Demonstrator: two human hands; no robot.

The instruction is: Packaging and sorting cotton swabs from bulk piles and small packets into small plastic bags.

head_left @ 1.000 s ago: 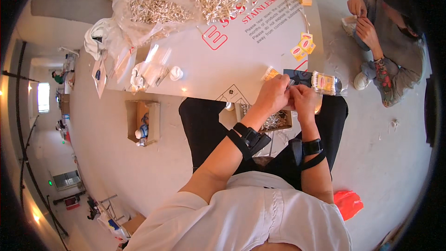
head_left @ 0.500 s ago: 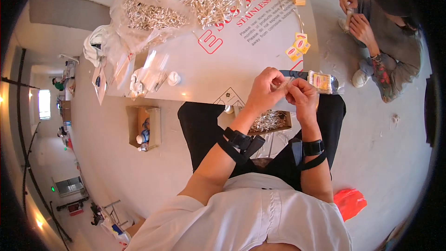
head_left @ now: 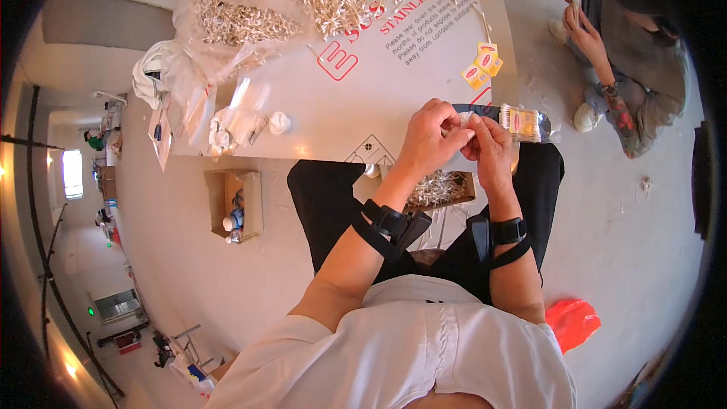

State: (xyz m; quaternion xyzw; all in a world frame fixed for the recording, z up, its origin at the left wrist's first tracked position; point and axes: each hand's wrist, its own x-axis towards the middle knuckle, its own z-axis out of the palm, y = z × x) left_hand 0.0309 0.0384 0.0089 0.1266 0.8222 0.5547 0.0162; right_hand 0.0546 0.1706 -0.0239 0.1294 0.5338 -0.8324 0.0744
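My left hand (head_left: 430,138) and my right hand (head_left: 491,148) meet above the table's near edge. Both have their fingers pinched together on a small whitish, translucent thing (head_left: 465,117), mostly covered by the fingertips, so its kind is unclear. Just right of them, a clear packet of cotton swabs (head_left: 522,123) with a yellow label lies at the table's right corner, on something dark. Below my hands, between my knees, a cardboard box (head_left: 470,188) holds loose cotton swabs (head_left: 438,188). Several small yellow cards (head_left: 482,66) lie on the table beyond my right hand.
On the table (head_left: 326,110) are a big clear bag (head_left: 182,19) of cotton swabs, a loose swab pile (head_left: 352,0) and clear plastic sleeves (head_left: 250,110). A carton (head_left: 254,220) with bottles and a red bag (head_left: 572,324) lie on the floor. A co-worker's hands (head_left: 579,19) work at right.
My hands have moved slightly up and left in the picture, and their fingers are closer together. The view has shifted a little. The swab packet lies where it was.
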